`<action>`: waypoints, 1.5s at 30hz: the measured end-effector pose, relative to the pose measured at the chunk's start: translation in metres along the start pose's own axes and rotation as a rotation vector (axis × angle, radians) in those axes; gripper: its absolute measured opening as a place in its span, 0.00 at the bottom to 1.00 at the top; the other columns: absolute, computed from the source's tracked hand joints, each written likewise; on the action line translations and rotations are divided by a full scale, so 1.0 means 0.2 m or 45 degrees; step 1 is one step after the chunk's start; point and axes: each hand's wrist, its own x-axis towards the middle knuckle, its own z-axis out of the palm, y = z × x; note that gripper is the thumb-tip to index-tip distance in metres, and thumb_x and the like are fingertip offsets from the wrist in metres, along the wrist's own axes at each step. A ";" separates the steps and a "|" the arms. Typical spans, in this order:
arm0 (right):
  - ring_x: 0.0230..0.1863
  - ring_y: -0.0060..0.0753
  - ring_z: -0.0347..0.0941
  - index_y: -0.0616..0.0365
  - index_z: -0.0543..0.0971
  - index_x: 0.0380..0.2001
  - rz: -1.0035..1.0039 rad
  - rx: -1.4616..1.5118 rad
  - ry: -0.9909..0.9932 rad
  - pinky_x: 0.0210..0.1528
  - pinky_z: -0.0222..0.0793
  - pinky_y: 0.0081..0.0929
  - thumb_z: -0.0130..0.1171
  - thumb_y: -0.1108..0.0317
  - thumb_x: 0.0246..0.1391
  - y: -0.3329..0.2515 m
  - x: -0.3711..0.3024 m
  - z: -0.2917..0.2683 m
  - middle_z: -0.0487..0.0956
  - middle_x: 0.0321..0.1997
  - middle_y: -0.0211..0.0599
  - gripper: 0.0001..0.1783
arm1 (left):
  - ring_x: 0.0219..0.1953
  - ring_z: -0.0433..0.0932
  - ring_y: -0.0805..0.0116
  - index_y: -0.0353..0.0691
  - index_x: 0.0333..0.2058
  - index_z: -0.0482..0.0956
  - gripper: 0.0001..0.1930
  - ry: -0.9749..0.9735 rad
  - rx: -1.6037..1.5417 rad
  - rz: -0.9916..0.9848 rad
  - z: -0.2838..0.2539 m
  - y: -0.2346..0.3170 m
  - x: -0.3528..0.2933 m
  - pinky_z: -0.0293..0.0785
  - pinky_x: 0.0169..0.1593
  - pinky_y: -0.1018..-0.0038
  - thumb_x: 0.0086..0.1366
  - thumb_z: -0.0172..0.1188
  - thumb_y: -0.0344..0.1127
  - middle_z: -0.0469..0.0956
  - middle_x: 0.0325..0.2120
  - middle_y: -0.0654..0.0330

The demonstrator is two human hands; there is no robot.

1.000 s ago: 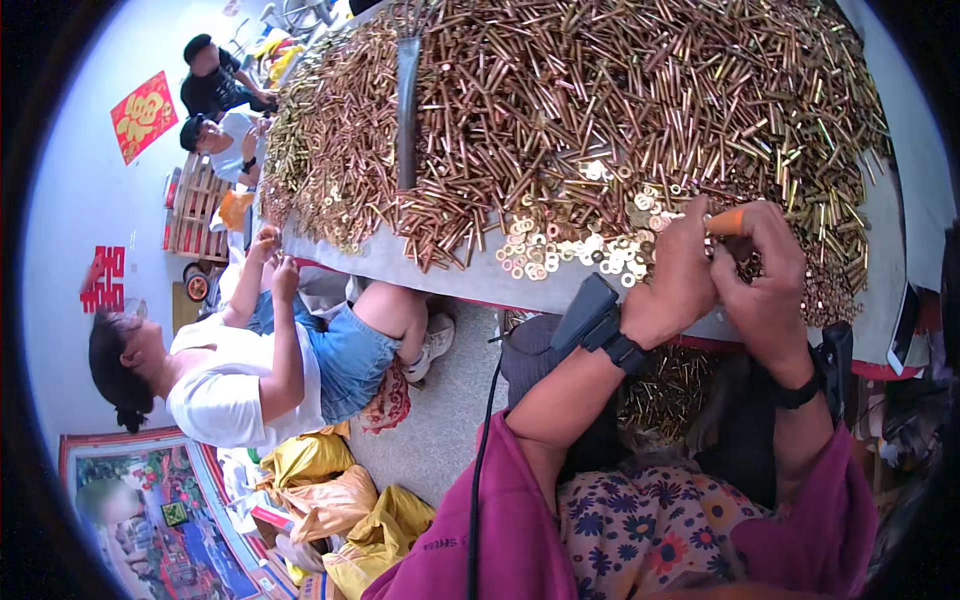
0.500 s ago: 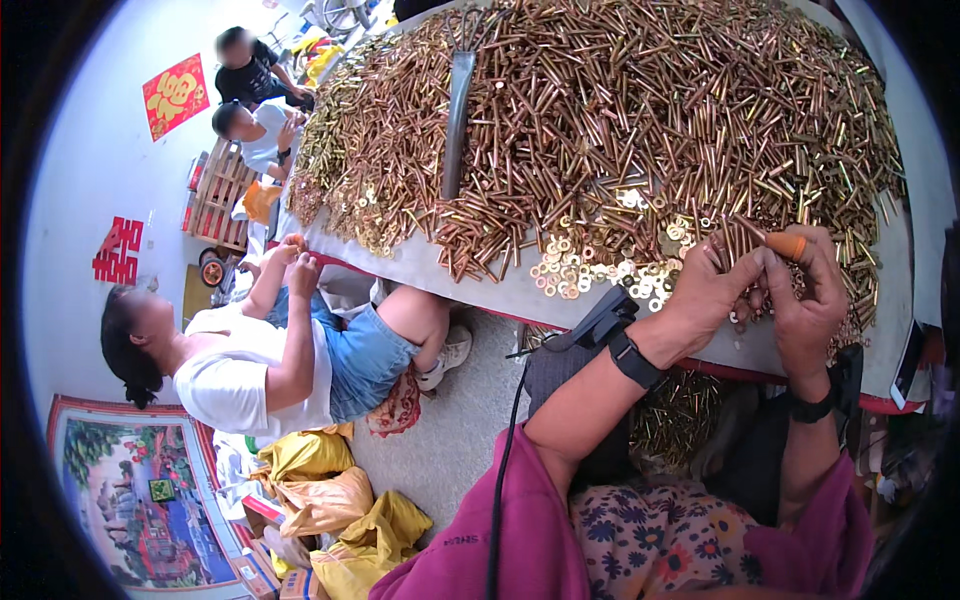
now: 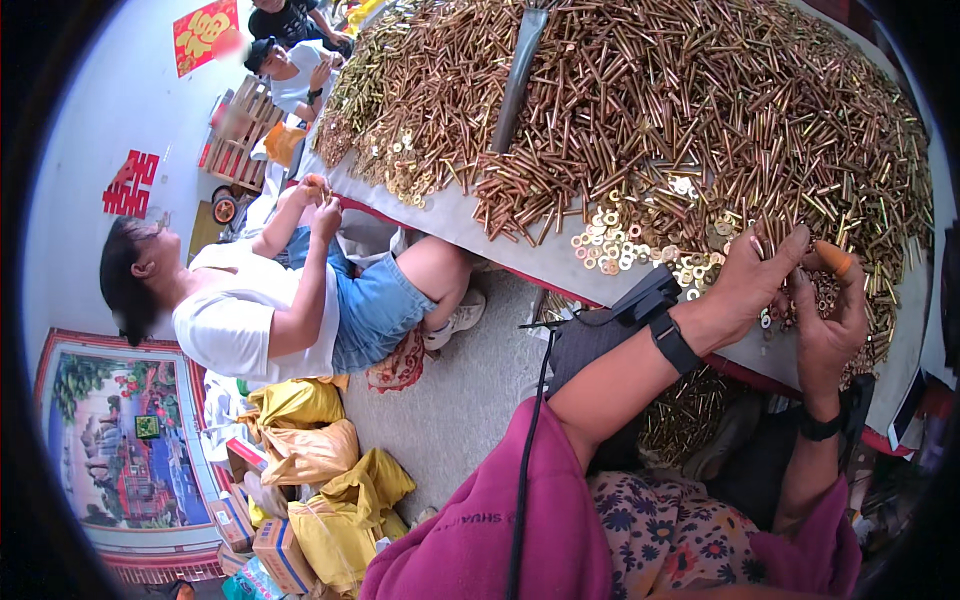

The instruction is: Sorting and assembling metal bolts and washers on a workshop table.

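Over the near right edge of the table, my left hand [image 3: 748,285] is closed around several brass-coloured metal pins [image 3: 770,238], their ends standing up past the fingers. Close beside it is my right hand [image 3: 832,325], with an orange finger cover [image 3: 833,258] on one fingertip. Its thumb points toward my left hand and its other fingers are curled; what they hold, if anything, is hidden. Loose washers [image 3: 606,246] lie on the table left of my hands. Beyond them spreads a large heap of similar pins [image 3: 690,110].
A dark-handled tool [image 3: 520,80] lies on the heap. A phone [image 3: 905,410] is by the right table edge. At the left sits a person in white [image 3: 260,300], hands at the table. Yellow sacks [image 3: 340,520] and cardboard boxes [image 3: 283,555] stand on the floor. More people are at the far end.
The whole view has shifted, so the table shows further right and higher. My thumbs, close together before, are now slightly apart. The covered fingertip has moved away from the pins in my left hand.
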 end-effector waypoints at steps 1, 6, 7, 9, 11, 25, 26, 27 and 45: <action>0.41 0.24 0.71 0.64 0.75 0.42 0.002 -0.002 -0.001 0.47 0.66 0.22 0.60 0.79 0.50 0.01 0.00 0.00 0.75 0.39 0.33 0.15 | 0.21 0.73 0.82 0.39 0.35 0.74 0.15 0.000 -0.002 -0.002 0.00 0.00 0.00 0.68 0.19 0.85 0.67 0.55 0.47 0.76 0.24 0.66; 0.44 0.25 0.71 0.64 0.73 0.47 0.026 0.152 -0.044 0.50 0.66 0.23 0.60 0.80 0.51 0.05 0.00 0.00 0.75 0.42 0.33 0.18 | 0.25 0.74 0.81 0.40 0.37 0.75 0.13 0.078 0.061 -0.029 -0.01 0.01 0.02 0.70 0.20 0.84 0.66 0.56 0.44 0.77 0.27 0.66; 0.44 0.25 0.71 0.64 0.73 0.47 0.020 0.152 -0.033 0.50 0.66 0.23 0.60 0.80 0.51 0.05 0.00 0.00 0.75 0.42 0.33 0.18 | 0.25 0.74 0.81 0.40 0.37 0.75 0.13 0.068 0.066 -0.027 0.00 0.01 0.02 0.70 0.20 0.84 0.66 0.56 0.44 0.77 0.27 0.66; 0.46 0.25 0.72 0.64 0.71 0.51 0.057 0.262 -0.027 0.51 0.67 0.25 0.56 0.77 0.56 0.05 0.00 0.01 0.75 0.44 0.35 0.18 | 0.27 0.75 0.80 0.40 0.39 0.74 0.12 0.098 0.035 -0.024 0.00 0.01 0.02 0.72 0.23 0.84 0.66 0.56 0.42 0.77 0.28 0.65; 0.46 0.25 0.71 0.64 0.69 0.52 0.178 0.422 0.015 0.51 0.67 0.25 0.53 0.74 0.58 0.04 0.03 0.03 0.75 0.45 0.35 0.18 | 0.28 0.76 0.79 0.40 0.39 0.74 0.11 0.080 0.025 -0.008 -0.01 0.00 0.03 0.73 0.25 0.83 0.67 0.56 0.42 0.77 0.29 0.65; 0.64 0.50 0.59 0.69 0.57 0.62 0.771 1.873 -0.087 0.70 0.49 0.39 0.33 0.47 0.66 0.13 0.07 0.03 0.65 0.61 0.57 0.35 | 0.50 0.72 0.56 0.36 0.56 0.64 0.25 -0.030 0.926 0.794 0.14 -0.21 0.02 0.64 0.56 0.64 0.60 0.58 0.25 0.74 0.46 0.48; 0.64 0.49 0.59 0.68 0.58 0.62 0.875 1.635 0.055 0.69 0.50 0.41 0.32 0.43 0.65 0.05 0.08 0.04 0.64 0.62 0.54 0.37 | 0.50 0.72 0.56 0.36 0.56 0.64 0.25 -0.030 0.927 0.794 0.14 -0.21 0.02 0.64 0.56 0.64 0.60 0.58 0.25 0.74 0.46 0.48; 0.65 0.48 0.58 0.66 0.59 0.61 0.968 1.389 0.196 0.68 0.50 0.43 0.30 0.39 0.63 0.00 0.09 0.05 0.64 0.62 0.51 0.40 | 0.55 0.68 0.52 0.37 0.57 0.64 0.26 -0.021 0.993 0.791 0.15 -0.20 0.02 0.60 0.59 0.62 0.59 0.58 0.26 0.71 0.50 0.47; 0.66 0.48 0.54 0.64 0.55 0.63 0.571 2.427 -0.467 0.69 0.48 0.43 0.32 0.33 0.60 0.08 0.09 0.02 0.59 0.66 0.50 0.45 | 0.67 0.54 0.49 0.38 0.56 0.68 0.26 -0.119 1.072 0.858 0.08 -0.20 0.02 0.46 0.67 0.56 0.57 0.62 0.31 0.66 0.58 0.49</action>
